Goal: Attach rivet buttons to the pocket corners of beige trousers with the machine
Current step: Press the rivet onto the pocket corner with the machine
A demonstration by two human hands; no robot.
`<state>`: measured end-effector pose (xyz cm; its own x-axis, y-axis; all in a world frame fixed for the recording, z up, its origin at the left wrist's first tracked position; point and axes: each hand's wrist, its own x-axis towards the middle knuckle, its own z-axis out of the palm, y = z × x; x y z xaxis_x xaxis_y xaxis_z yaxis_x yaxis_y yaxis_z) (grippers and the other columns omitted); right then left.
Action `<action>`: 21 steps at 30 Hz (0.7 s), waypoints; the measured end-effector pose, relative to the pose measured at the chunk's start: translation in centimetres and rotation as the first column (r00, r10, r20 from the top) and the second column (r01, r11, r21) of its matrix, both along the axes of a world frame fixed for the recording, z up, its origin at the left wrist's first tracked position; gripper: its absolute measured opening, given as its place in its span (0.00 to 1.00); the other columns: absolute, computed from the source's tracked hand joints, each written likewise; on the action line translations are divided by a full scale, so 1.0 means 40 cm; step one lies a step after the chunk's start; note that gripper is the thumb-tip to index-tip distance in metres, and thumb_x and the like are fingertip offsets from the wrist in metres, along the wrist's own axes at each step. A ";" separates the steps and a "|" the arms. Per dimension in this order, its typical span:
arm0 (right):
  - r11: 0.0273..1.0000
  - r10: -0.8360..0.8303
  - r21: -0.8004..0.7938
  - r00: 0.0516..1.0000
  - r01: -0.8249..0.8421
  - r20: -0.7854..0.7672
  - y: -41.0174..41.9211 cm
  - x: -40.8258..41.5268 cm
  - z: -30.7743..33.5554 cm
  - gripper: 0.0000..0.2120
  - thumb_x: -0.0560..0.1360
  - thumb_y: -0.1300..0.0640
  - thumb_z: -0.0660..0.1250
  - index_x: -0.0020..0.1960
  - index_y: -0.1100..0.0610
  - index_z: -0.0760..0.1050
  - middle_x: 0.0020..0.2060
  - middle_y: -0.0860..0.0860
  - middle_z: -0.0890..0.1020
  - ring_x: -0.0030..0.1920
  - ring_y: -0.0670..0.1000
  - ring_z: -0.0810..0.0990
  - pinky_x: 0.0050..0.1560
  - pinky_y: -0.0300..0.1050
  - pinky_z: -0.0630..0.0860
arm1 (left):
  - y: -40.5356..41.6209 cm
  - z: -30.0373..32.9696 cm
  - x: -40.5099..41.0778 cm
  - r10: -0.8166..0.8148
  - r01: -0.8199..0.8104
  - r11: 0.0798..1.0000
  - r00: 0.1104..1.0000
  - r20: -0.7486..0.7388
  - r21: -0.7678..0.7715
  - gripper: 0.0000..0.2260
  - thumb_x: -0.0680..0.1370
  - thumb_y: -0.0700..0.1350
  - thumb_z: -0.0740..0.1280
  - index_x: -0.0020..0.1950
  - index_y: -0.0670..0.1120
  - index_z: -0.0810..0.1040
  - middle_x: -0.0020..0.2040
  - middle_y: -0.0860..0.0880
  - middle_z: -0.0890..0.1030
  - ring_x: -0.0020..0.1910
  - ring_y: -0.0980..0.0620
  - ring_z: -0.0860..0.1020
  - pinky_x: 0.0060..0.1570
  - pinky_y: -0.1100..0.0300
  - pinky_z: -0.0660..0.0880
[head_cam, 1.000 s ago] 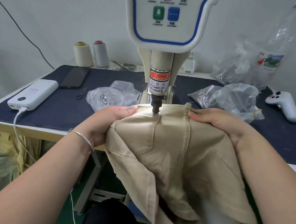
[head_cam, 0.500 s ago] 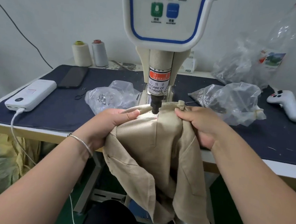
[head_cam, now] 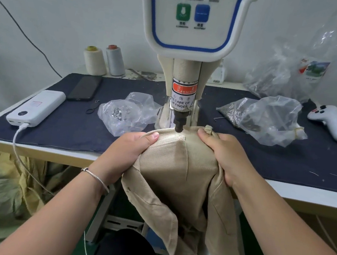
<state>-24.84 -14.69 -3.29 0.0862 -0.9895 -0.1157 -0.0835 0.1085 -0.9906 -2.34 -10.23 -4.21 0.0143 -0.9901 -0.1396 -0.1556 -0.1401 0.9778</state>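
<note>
Head view: trousers (head_cam: pixel 180 169) between hands.

At my ten o'clock: power bank (head_cam: pixel 36 105), phone (head_cam: pixel 85 88), two thread cones (head_cam: pixel 103 61); at two o'clock, my controller (head_cam: pixel 330 120).

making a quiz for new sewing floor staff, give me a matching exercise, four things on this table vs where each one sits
Things:
1. power bank
2. game controller
3. thread cones
4. beige trousers

Places:
A. far right of the mat
B. under the machine's punch, held by both hands
C. left front edge, cable plugged in
D. back left, by the wall

Pairs: 1-C, 2-A, 3-D, 4-B
</note>
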 end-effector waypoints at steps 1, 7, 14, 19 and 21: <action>1.000 0.002 -0.001 1.000 -0.002 -0.015 0.001 0.003 0.002 0.23 0.76 0.48 0.69 0.47 0.72 0.77 0.36 0.56 0.77 0.36 0.49 0.75 0.29 0.34 0.69 | 0.001 0.000 0.001 0.003 -0.003 1.000 1.000 -0.011 -0.003 0.31 0.71 0.64 0.69 0.55 0.35 0.79 0.53 0.32 0.82 0.46 0.42 0.81 0.54 0.46 0.74; 1.000 -0.027 -0.013 0.998 0.026 -0.065 -0.004 0.014 0.000 0.20 0.76 0.48 0.68 0.45 0.68 0.78 0.34 0.55 0.75 0.35 0.49 0.74 0.30 0.37 0.68 | 0.005 0.010 -0.002 0.004 -0.004 1.000 1.000 -0.013 0.001 0.35 0.69 0.63 0.70 0.56 0.31 0.75 0.44 0.40 0.79 0.44 0.46 0.76 0.50 0.49 0.70; 0.995 -0.078 -0.077 0.991 0.070 -0.108 0.003 0.013 -0.012 0.19 0.77 0.51 0.68 0.47 0.70 0.76 0.35 0.55 0.75 0.37 0.51 0.72 0.38 0.44 0.67 | 0.017 0.016 -0.010 -0.001 0.006 0.998 0.997 0.071 -0.059 0.30 0.74 0.63 0.66 0.52 0.33 0.77 0.41 0.44 0.78 0.42 0.48 0.76 0.49 0.51 0.71; 0.990 -0.113 -0.102 0.988 0.102 -0.106 0.003 0.011 -0.013 0.16 0.77 0.53 0.68 0.49 0.68 0.78 0.39 0.56 0.77 0.40 0.52 0.74 0.42 0.45 0.69 | 0.008 0.014 -0.018 0.015 -0.004 0.998 0.987 0.161 -0.069 0.28 0.81 0.60 0.63 0.45 0.33 0.72 0.38 0.46 0.74 0.38 0.50 0.72 0.44 0.54 0.69; 0.990 -0.110 -0.105 0.988 0.099 -0.108 0.003 0.011 -0.014 0.15 0.77 0.53 0.68 0.50 0.68 0.78 0.39 0.56 0.77 0.41 0.52 0.73 0.42 0.45 0.68 | 0.005 0.012 -0.018 0.023 -0.012 0.997 0.985 0.170 -0.070 0.28 0.81 0.59 0.62 0.46 0.32 0.73 0.39 0.46 0.75 0.39 0.50 0.73 0.45 0.55 0.69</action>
